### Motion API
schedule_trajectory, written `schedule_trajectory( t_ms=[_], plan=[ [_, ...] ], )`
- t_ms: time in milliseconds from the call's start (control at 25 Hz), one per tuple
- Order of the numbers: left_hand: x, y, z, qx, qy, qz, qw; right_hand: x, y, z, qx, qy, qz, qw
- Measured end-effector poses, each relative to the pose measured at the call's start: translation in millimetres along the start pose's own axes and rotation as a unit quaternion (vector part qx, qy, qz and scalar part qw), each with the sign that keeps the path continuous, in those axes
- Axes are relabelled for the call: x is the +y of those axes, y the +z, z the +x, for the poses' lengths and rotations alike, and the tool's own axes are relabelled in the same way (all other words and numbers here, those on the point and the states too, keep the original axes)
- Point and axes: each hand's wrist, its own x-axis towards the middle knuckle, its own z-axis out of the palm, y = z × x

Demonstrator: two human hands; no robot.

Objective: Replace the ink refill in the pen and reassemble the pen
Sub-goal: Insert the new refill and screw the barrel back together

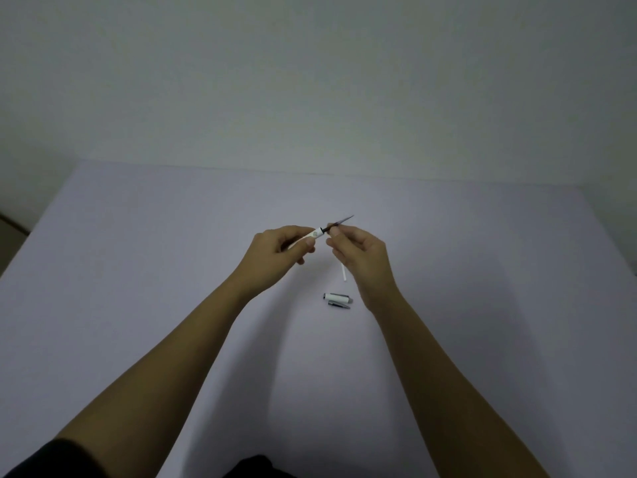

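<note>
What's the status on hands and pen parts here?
Left hand grips white pen barrel; right hand pinches thin dark refill at barrel mouth. White cap with grey clip and white tube lie on table. Nothing obstructing.

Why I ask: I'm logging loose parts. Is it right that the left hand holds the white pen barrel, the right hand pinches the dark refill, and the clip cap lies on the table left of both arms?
Not quite. The head view shows the clip cap lying between the arms, beside the right wrist. The left hand does hold the white pen barrel, and the right hand pinches the dark refill.
</note>
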Motion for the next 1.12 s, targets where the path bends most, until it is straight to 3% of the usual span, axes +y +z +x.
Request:
schedule_trajectory(
  t_ms=[120,200,280,440,600,720,1120],
  plan=[
    [2,-2,-1,0.024,-0.007,-0.054,0.998,9,-7,2,-0.003,0.015,-0.056,0.998],
    [3,-4,0,0.031,-0.004,-0.082,0.996,25,-16,0,0.038,-0.006,-0.178,0.983],
    [3,-5,-1,0.028,-0.002,-0.094,0.995,53,-26,-7,0.055,-0.03,-0.32,0.945],
    [-3,-4,-2,0.019,-0.007,-0.098,0.995,117,-39,-22,-0.018,-0.044,-0.535,0.844],
    [-10,-6,-2,0.026,-0.016,-0.098,0.995,136,-43,-20,0.036,0.013,-0.513,0.857],
    [-15,-8,-1,0.031,-0.021,-0.095,0.995,138,-41,-17,0.008,-0.021,-0.573,0.819],
    [-26,-11,-4,0.032,-0.04,-0.077,0.996,143,-37,-18,-0.013,-0.046,-0.565,0.824]
  ],
)
